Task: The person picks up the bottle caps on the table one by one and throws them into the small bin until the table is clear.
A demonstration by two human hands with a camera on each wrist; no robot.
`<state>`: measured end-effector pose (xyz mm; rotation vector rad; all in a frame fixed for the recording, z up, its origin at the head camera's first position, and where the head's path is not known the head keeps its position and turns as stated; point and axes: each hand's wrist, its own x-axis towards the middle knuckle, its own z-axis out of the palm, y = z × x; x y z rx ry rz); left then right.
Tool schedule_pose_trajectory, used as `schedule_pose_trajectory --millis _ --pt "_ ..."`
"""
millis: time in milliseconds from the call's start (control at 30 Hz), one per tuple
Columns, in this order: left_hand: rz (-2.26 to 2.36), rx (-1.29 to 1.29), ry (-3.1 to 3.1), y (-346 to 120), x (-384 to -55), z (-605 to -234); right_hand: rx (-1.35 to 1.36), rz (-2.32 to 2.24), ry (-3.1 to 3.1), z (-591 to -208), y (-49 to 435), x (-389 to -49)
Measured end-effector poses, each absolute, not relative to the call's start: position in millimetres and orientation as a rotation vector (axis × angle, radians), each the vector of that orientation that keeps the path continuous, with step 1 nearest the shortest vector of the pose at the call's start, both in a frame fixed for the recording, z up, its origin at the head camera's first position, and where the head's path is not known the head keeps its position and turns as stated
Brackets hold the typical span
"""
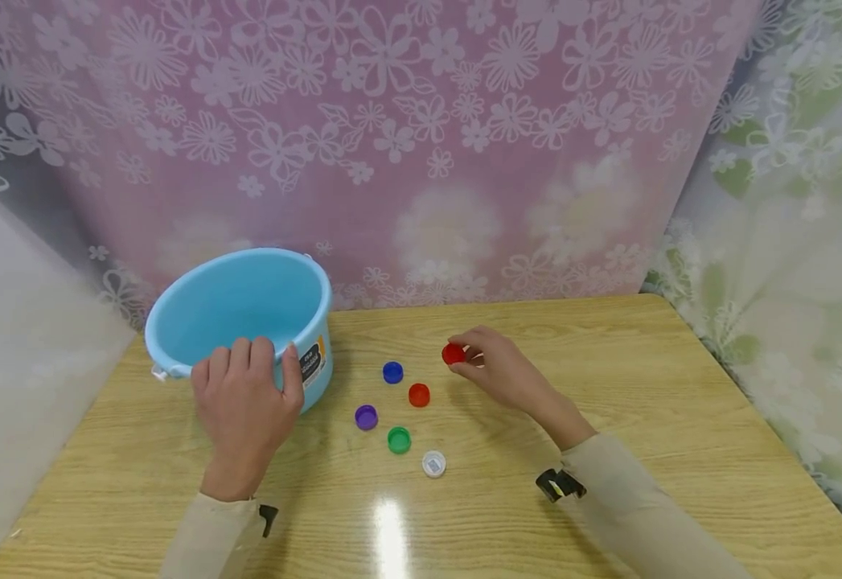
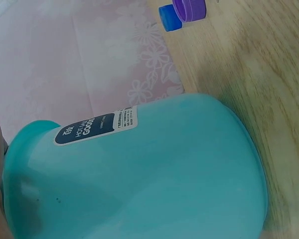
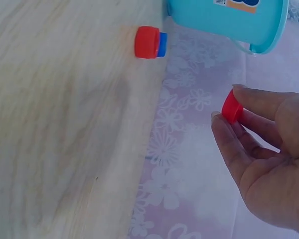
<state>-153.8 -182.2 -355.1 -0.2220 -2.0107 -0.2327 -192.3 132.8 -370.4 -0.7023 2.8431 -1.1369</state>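
Observation:
My left hand [image 1: 247,410] grips the near rim of a light blue plastic bucket [image 1: 232,297], fingers over the edge and thumb along the right side. Between thumb and fingers, my right hand [image 1: 503,374] pinches a red bottle cap [image 3: 232,107] above the table, right of the other caps. Between the hands lie a blue cap [image 1: 392,372], a second red cap [image 1: 419,395], a purple cap [image 1: 366,417], a green cap [image 1: 399,440] and a white cap [image 1: 433,464]. Only part of the left hand shows in the left wrist view.
The caps and bucket rest on a wood-grain table [image 1: 609,346]. Behind it hangs a pink curtain [image 1: 406,161] with white flowers, and a pale floral curtain [image 1: 790,265] hangs along the right side. A label [image 2: 97,127] is stuck to the bucket's wall.

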Motion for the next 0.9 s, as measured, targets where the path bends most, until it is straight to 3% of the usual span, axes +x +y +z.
schedule_pose_trajectory --millis 533,900 --pt "-0.218 -0.217 -2.025 -182.9 -153.5 -356.3 -0.617 -1.248 2.809 -353.3 107.5 -200.9" --pt "-0.223 -0.214 -2.011 -183.0 -155.8 -355.0 -0.711 -1.375 2.807 -330.6 83.6 -217.5"
